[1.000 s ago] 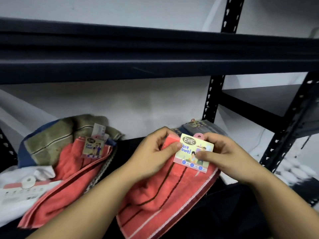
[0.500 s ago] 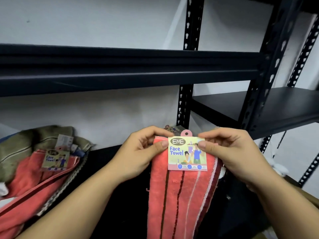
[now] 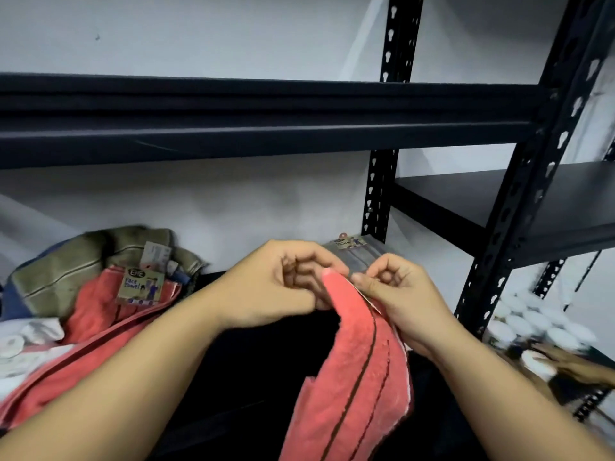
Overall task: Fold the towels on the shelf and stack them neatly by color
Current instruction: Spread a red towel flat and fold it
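A coral-red towel [image 3: 356, 387] with dark stripes hangs in front of the black shelf [image 3: 253, 377]. My left hand [image 3: 279, 287] and my right hand [image 3: 396, 291] both pinch its top edge, close together. Its label card is turned edge-on under my right thumb and barely shows. At the left lies a loose pile: another coral-red towel [image 3: 90, 337] with a "Face Towel" card, an olive towel [image 3: 83, 264] behind it, a blue one beneath and a white one [image 3: 23, 347] at the far left. A grey folded towel [image 3: 362, 251] sits behind my hands by the wall.
The upper shelf's beam [image 3: 266, 128] runs overhead. Black perforated uprights [image 3: 379, 194] stand right of centre and at the right. A lower side shelf [image 3: 532, 201] is at the right. White round lids [image 3: 532, 327] and another person's hand [image 3: 579, 367] show at the lower right.
The towel was lifted off the shelf and hung flat with its card facing me; now it is turned edge-on, my hands have come closer together, and the card has swung out of sight.
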A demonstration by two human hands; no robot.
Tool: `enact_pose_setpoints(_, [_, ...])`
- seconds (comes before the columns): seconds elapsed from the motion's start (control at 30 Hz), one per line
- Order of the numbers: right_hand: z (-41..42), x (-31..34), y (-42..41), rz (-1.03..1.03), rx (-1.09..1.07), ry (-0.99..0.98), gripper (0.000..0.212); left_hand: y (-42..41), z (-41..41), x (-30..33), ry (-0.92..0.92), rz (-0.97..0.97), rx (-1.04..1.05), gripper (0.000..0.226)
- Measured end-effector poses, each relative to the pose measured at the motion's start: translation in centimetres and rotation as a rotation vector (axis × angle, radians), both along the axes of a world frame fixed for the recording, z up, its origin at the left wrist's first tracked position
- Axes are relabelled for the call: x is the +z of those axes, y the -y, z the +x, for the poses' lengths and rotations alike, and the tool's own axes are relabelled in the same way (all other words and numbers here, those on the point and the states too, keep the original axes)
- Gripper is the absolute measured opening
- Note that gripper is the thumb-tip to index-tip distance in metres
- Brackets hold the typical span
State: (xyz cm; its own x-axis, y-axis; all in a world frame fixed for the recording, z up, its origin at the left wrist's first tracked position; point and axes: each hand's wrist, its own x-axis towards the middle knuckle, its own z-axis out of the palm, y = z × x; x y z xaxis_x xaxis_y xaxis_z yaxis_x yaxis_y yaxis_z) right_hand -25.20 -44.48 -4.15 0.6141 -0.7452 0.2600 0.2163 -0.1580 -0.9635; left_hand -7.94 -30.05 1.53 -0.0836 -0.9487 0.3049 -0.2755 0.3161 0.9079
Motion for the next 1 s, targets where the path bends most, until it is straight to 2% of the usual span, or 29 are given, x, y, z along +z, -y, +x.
enact_pose_setpoints(0.13, [1.4, -0.4, -1.5, -0.138, 0.082, -0.061, 0.020, 0.0, 0.1, -0.4, 0.120, -0.077, 0.187, 0.011])
enact_pose_setpoints(0.2, [1.6, -0.2, -1.8, -0.192, 0.123, -0.074, 0.024, 0.0, 0.9, -0.8, 0.311, -0.166, 0.323, 0.012])
enact_pose_setpoints(0.27, [1.6, 0.3, -2.3, -0.222, 0.167, -0.043, 0.031, 0.0, 1.6, -0.9, 0.393, -0.189, 0.376, 0.017])
enact_pose_setpoints(0.33, [1.6, 0.8, -3.0, -0.311, 0.161, -0.054, 0.036, -0.1, 1.7, -0.7, 0.375, -0.124, 0.357, 0.018])
enact_pose_setpoints(0.47, [1.7, 1.1, -3.9, -0.548, 0.034, -0.220, 0.039, 0.1, 2.0, -0.3, 0.369, -0.021, 0.335, 0.016])
enact_pose_setpoints(0.6, [1.9, -0.5, -3.2, -0.516, 0.116, -0.367, 0.031, 0.2, 2.9, 0.2, 0.416, 0.012, 0.378, 0.011])
enact_pose_setpoints(0.7, [1.1, -3.1, -1.8, -0.482, 0.224, -0.479, 0.022, -0.1, 3.7, 0.3, 0.358, 0.020, 0.394, 0.010])
enact_pose_setpoints(0.77, [0.5, -4.9, -0.5, -0.435, 0.268, -0.544, 0.023, -0.4, 4.3, 0.3, 0.311, 0.030, 0.412, 0.012])
enact_pose_setpoints(0.9, [-1.1, -7.0, 1.7, -0.396, 0.353, -0.633, 0.047, -1.3, 6.3, -0.5, 0.296, 0.037, 0.515, 0.011])
enact_pose_setpoints(1.0, [-2.1, -7.0, 3.3, -0.385, 0.431, -0.715, 0.035, -2.2, 8.0, -1.8, 0.215, 0.063, 0.594, 0.010])
